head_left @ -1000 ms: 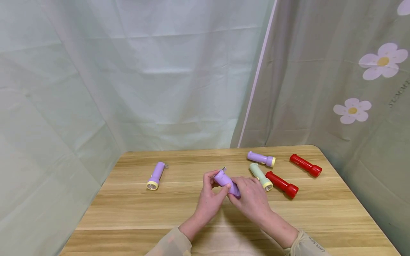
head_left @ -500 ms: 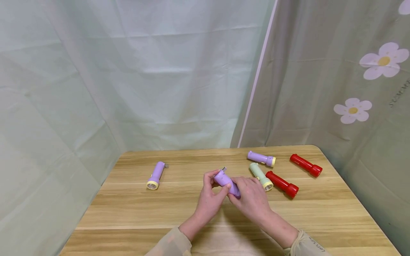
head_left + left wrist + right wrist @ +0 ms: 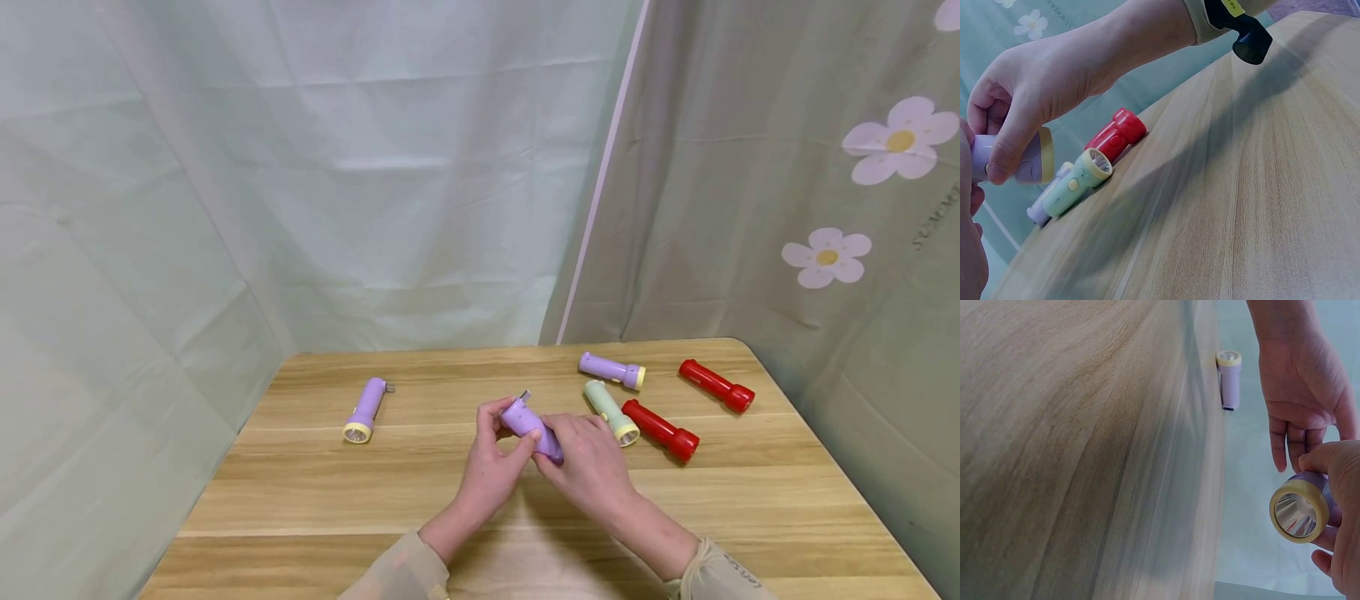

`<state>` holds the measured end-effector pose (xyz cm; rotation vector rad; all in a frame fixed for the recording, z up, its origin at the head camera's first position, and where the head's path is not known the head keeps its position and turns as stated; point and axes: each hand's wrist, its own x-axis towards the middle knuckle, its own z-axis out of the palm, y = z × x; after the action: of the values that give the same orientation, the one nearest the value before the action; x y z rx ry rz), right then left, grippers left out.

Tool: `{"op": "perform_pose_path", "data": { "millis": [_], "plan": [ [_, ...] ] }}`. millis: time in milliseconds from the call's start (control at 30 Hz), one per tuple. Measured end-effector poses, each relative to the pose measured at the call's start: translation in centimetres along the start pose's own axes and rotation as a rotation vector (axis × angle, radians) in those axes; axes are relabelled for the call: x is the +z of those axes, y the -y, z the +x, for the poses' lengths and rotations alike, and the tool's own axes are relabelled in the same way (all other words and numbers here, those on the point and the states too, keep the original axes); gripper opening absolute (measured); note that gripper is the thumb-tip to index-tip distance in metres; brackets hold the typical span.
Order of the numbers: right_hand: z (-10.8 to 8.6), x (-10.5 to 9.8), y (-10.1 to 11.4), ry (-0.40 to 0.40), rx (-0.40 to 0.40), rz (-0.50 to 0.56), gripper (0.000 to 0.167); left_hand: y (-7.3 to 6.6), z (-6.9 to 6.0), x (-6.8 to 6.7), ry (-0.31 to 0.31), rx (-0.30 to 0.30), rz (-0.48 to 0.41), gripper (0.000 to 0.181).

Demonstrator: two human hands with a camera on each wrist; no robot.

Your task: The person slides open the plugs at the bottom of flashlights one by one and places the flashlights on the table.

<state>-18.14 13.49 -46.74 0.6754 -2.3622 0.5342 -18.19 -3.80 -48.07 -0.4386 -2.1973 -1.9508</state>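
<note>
Both hands hold one purple flashlight above the middle of the table, its metal plug sticking out at the upper end. My left hand pinches the plug end between thumb and fingers. Around the head end curls my right hand, hiding most of that part in the head view. The right wrist view shows the flashlight's yellow-rimmed lens beside the right hand's fingers. In the left wrist view, the right hand's thumb lies along the purple body near the yellow rim.
On the wooden table, another purple flashlight with its plug out lies at left. At right lie a purple one, a green one and two red ones. Curtains hang behind.
</note>
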Motion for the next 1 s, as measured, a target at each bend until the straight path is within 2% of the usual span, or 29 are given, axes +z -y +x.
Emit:
{"op": "perform_pose_path", "data": {
  "millis": [367,433,533,633,733,833,1000],
  "plan": [
    [0.0,-0.1,0.1,0.012,0.007,0.001,0.040,0.0,0.0,0.2,-0.015,-0.034,0.012,0.057],
    [0.0,-0.1,0.1,0.014,0.008,0.003,0.040,-0.5,0.0,0.2,-0.017,-0.042,0.018,0.057],
    [0.0,-0.1,0.1,0.015,0.008,0.004,0.040,-1.9,-0.2,0.2,-0.012,-0.047,0.008,0.055],
    [0.0,-0.1,0.0,0.013,0.006,0.005,0.039,-3.1,-0.5,0.1,-0.008,-0.028,-0.004,0.052],
    [-0.1,0.0,0.0,0.011,0.004,0.006,0.040,-3.5,-0.6,0.1,-0.008,-0.020,-0.003,0.051],
    [-0.1,0.0,0.1,0.014,0.006,0.009,0.039,-2.9,-0.5,0.1,-0.007,-0.030,0.004,0.053],
    [-0.1,-0.1,0.1,0.020,0.010,0.012,0.039,-0.5,-0.1,0.2,-0.008,-0.041,0.022,0.057]
  ]
}}
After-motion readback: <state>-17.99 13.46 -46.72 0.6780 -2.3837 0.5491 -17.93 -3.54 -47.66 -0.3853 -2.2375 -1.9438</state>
